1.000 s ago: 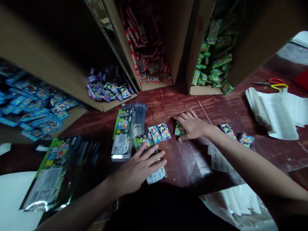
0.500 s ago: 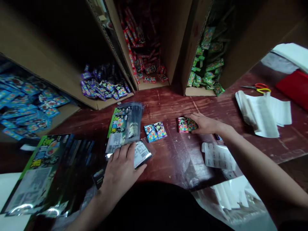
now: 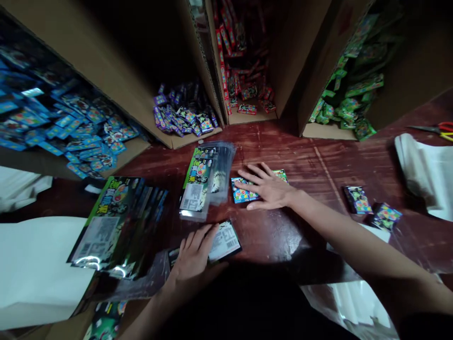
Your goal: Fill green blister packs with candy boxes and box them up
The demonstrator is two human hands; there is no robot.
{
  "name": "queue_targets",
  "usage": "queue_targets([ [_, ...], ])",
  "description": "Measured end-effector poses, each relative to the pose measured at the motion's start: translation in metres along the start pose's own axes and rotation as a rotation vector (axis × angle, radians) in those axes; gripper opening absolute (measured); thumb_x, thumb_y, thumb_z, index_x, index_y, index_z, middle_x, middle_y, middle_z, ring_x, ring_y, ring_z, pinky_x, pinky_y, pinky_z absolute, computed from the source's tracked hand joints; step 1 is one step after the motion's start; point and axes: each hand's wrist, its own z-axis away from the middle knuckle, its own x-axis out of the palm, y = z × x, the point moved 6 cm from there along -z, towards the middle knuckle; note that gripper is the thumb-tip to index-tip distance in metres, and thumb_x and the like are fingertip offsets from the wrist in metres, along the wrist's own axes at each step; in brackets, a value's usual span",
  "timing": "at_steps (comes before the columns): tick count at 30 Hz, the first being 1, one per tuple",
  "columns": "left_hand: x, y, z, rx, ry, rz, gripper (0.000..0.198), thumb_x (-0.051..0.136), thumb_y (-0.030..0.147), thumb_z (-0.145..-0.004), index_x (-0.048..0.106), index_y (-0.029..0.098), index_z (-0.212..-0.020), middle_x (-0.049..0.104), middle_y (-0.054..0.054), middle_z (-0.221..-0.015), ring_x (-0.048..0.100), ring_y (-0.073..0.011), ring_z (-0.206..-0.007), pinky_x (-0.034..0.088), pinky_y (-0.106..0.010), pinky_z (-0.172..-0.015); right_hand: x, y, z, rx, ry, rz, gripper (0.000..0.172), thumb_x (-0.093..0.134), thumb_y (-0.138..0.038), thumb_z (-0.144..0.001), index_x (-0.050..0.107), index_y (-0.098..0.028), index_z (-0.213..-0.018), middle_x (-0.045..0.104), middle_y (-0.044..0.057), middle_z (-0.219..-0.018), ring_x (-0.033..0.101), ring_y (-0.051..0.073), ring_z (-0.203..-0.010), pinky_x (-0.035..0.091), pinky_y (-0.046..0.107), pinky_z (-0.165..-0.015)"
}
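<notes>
My right hand (image 3: 271, 189) lies over a short row of small snack packets, its fingers spread flat on top. A blue packet (image 3: 238, 192) shows at the row's left end and a green packet (image 3: 282, 175) at its right; the middle is mostly covered. Near my body, my left hand (image 3: 194, 255) is closed on a printed plastic bag (image 3: 227, 240) with a barcode label, the thumb low at its near edge. Just beyond lies a fanned stack of similar clear-edged bags (image 3: 195, 196).
Cardboard boxes hold blue packets (image 3: 85, 137), purple packets (image 3: 184, 115), red packets (image 3: 247, 92) and green packets (image 3: 348, 111). More printed bags (image 3: 106, 222) lie left. Two dark packets (image 3: 358, 199) sit right, near white paper (image 3: 428, 174) and scissors (image 3: 444, 130).
My right hand has moved left, bringing the red and green packets up against the blue and purple ones. My left hand has drawn the bag nearer my body. The view has turned left.
</notes>
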Motion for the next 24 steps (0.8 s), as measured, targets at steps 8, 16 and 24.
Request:
queue_targets([
  [8, 0.001, 0.003, 0.005, -0.054, 0.094, 0.034, 0.087, 0.072, 0.055, -0.082, 0.035, 0.024, -0.155, 0.053, -0.014, -0.147, 0.053, -0.0355, -0.128, 0.042, -0.05, -0.108, 0.012, -0.022, 0.017, -0.004, 0.066, -0.004, 0.064, 0.047, -0.062, -0.098, 0.04, -0.035, -0.156, 0.036, 0.007, -0.164, 0.042, 0.038, -0.134, 0.038, 0.059, -0.107],
  [16, -0.016, 0.012, -0.005, -0.059, 0.155, 0.018, 0.088, 0.078, 0.045, -0.079, 0.036, 0.024, -0.153, 0.051, -0.014, -0.147, 0.052, -0.036, -0.126, 0.042, -0.052, -0.109, 0.022, -0.078, 0.058, -0.073, 0.011, -0.065, 0.065, 0.052, -0.058, -0.097, 0.034, -0.041, -0.157, 0.037, 0.006, -0.164, 0.041, 0.04, -0.134, 0.042, 0.06, -0.101],
  [24, -0.014, 0.027, -0.027, 0.041, 0.059, 0.078, 0.084, 0.08, 0.038, -0.076, 0.041, 0.026, -0.149, 0.05, -0.01, -0.144, 0.05, -0.0329, -0.128, 0.041, -0.05, -0.114, 0.019, -0.083, 0.056, -0.105, -0.006, -0.168, 0.089, 0.051, -0.068, -0.094, 0.017, -0.024, -0.163, 0.034, 0.012, -0.165, 0.036, 0.037, -0.146, 0.033, 0.058, -0.114],
])
